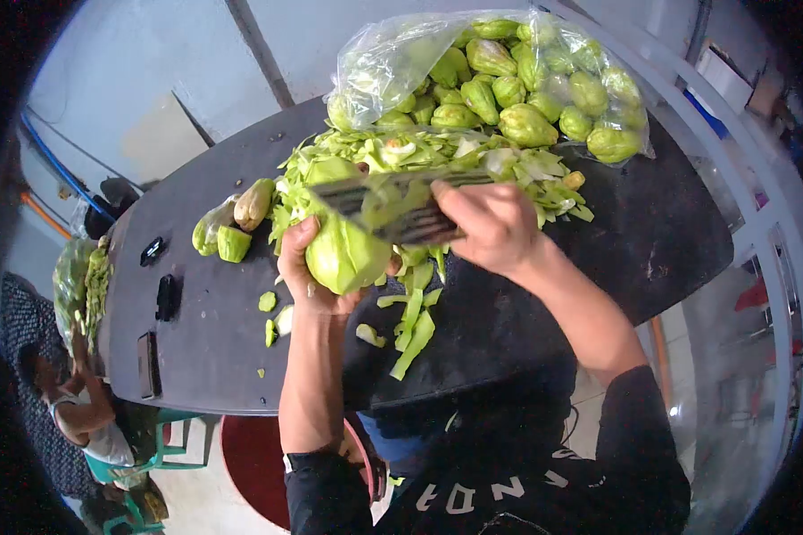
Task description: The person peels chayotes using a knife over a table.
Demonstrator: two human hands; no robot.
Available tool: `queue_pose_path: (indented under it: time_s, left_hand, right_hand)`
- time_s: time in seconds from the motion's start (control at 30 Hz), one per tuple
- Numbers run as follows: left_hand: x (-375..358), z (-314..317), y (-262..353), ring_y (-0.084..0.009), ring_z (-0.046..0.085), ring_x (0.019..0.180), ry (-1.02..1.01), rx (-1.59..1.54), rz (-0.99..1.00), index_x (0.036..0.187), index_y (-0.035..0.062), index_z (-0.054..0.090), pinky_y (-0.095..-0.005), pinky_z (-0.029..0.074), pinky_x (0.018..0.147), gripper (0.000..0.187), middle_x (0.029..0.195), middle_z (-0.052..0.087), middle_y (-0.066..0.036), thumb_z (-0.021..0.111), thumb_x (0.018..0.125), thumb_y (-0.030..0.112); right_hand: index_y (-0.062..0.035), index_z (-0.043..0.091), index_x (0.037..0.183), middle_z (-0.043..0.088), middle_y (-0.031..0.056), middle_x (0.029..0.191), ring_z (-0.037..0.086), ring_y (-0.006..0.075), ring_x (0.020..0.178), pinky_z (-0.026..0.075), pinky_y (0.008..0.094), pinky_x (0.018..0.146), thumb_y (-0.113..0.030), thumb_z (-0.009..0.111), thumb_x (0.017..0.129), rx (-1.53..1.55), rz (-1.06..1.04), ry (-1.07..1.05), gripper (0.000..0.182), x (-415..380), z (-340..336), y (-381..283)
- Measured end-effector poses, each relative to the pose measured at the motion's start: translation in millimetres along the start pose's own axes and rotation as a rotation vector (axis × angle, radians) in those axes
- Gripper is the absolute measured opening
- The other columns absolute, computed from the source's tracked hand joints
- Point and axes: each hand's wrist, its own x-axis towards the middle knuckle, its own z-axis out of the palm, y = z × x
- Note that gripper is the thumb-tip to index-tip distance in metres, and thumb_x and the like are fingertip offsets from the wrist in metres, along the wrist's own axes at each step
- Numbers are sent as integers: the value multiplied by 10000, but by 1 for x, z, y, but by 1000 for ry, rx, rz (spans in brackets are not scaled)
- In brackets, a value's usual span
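Chayote (341,257) sits in left hand (308,267), grip wrapped round its underside, held above the surface (598,259) near the front edge. Right hand (491,227) has its grip closed on a knife (379,203); blade lies flat over the chayote top, handle hidden in the fist. Peel strips (415,325) hang and lie just below, some over the near edge. Peel heap (437,160) just behind the hands. Three whole or cut pieces (232,227) left of the heap. Clear bag (500,80) of chayotes at the far edge, count unclear, well over ten. Open dark surface right of the hands and front left. Three small dark objects (156,299) near the left edge, hard to make out. Another person (85,410) below left, partly cut off.
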Motion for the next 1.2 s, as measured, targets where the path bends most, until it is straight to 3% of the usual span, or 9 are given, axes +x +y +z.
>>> queue_pose_path:
  time_s: [0.1,0.23,0.33,0.47,0.53,0.73,0.93,1.07,1.2]
  left_hand:
    - [1,-16,-2,-313,611,1128,214,124,91,1360,-41,458,-432,488,995,638,1322,559,-198,556,856,337]
    - [4,-18,2,-307,617,1112,252,538,164,1356,-45,457,-429,488,994,662,1301,572,-188,577,842,355]
    - [1,-10,5,-332,659,900,190,181,16,1379,-27,422,-496,582,554,747,1154,610,-194,576,779,391]
    - [4,1,5,-327,663,908,54,89,-21,1386,-19,417,-461,602,566,771,1174,597,-205,584,756,394]
    - [4,9,-5,-331,662,932,325,121,111,1385,-22,417,-451,605,547,782,1191,588,-217,586,746,395]
    - [5,-24,4,-413,656,781,-35,58,-124,1296,-38,474,-457,558,474,726,1021,620,-297,596,750,424]
    - [3,-36,4,-429,638,739,17,47,-152,1285,-31,467,-440,517,434,735,1019,604,-331,616,740,440]
    - [8,-35,3,-408,633,691,-278,17,-207,1353,-36,400,-417,529,436,805,1027,599,-329,616,738,438]
    - [4,-31,1,-394,628,679,-99,-77,-148,1356,-28,397,-420,533,430,814,1030,603,-317,607,741,463]
  right_hand:
    - [14,605,938,561,53,587,624,215,517,500,355,460,-22,644,668,60,-67,-29,275,4,-6,-24]
    - [4,610,941,572,50,589,630,211,523,495,351,451,-31,644,685,68,-55,-8,261,0,4,-20]
    - [-20,582,925,602,64,614,655,239,570,512,358,480,-40,678,669,16,61,-39,274,-4,10,-1]
    - [-13,587,918,612,64,626,658,245,574,515,367,485,-39,683,676,51,48,0,262,-3,8,-8]
    - [-33,585,894,616,71,631,658,247,569,521,377,495,-33,671,676,58,61,23,234,-1,8,-13]
    - [-44,622,979,686,147,832,670,333,692,531,398,588,-55,671,740,79,484,-298,245,-13,11,17]
    - [-67,550,866,651,160,707,666,351,670,532,455,583,-98,658,770,177,231,-51,147,-3,10,-6]
    - [-73,578,922,646,190,708,648,424,706,519,517,615,-143,652,793,135,521,-282,164,-19,18,22]
    - [-37,630,968,656,169,732,667,348,668,514,412,573,-67,672,772,133,501,-232,202,-11,10,13]
